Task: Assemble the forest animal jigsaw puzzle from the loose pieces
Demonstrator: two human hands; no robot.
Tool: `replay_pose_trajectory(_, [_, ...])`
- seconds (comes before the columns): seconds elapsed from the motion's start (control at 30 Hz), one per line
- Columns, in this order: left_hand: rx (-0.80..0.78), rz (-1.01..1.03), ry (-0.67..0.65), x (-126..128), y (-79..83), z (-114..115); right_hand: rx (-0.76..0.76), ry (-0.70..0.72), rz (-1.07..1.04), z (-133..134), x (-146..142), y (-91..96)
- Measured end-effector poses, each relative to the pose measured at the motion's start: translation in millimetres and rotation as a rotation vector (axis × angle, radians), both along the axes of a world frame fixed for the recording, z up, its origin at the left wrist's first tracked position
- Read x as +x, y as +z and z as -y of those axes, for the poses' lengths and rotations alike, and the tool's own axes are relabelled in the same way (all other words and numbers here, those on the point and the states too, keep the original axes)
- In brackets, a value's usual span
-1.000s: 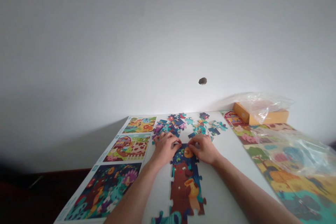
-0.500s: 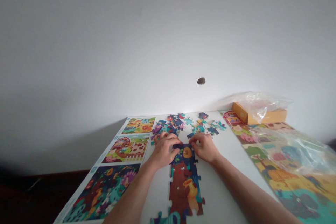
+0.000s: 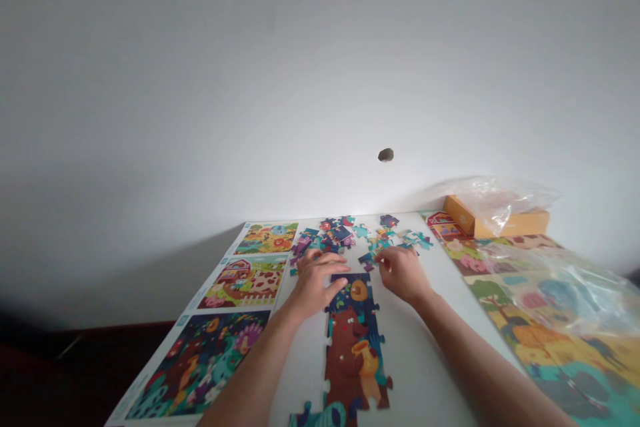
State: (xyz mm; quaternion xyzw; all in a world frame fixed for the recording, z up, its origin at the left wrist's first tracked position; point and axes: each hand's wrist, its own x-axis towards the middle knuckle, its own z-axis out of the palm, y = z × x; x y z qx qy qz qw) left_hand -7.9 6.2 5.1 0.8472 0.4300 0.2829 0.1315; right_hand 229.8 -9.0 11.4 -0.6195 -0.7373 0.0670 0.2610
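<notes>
Spread left hand (image 3: 316,281) flat on bear puzzle (image 3: 356,347) — grip wide, curled right hand (image 3: 404,273) beside loose piece (image 3: 367,260), could not tell its grip.

The joined puzzle strip (image 3: 353,340) under the left hand (image 3: 315,283) looks like thick printed card, smooth with a faint sheen. The loose pieces (image 3: 340,235) beyond both hands look like the same card. The bare desk (image 3: 430,340) beside the right hand (image 3: 403,273) is white, smooth and matt. Left of the left hand lies a printed paper sheet (image 3: 235,293), flat and slightly satin. Right of the right hand, clear plastic film (image 3: 575,287) is glossy and crinkled, and the orange box (image 3: 525,221) looks like matt cardboard.
</notes>
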Motion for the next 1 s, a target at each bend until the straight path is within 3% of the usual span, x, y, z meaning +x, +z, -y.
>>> replay_pose_trajectory(0.13, [-0.083,-0.084,-0.131,3.7,0.7,5.0,-0.038,-0.288,0.079,-6.8,15.8,-2.6])
replay_pose_trajectory(0.27, [-0.109,-0.070,-0.148,2.8,1.0,5.0,-0.060,-0.367,0.105,-8.9,24.9,-6.5])
replay_pose_trajectory(0.47, [-0.111,-0.052,-0.141,2.6,1.4,4.7,-0.069,-0.340,0.099,-12.1,21.4,-10.6])
replay_pose_trajectory(0.77, [-0.099,-0.077,-0.118,2.5,-0.9,4.2,-0.010,-0.053,0.133,-11.1,6.5,-14.0])
replay_pose_trajectory(0.9, [-0.057,-0.084,-0.116,4.0,-0.4,4.5,0.002,-0.064,0.127,-10.6,4.9,-14.8])
replay_pose_trajectory(1.0, [0.078,-0.046,0.088,-1.5,-1.1,-0.4,0.092,-0.079,0.030,-7.6,2.6,-8.8])
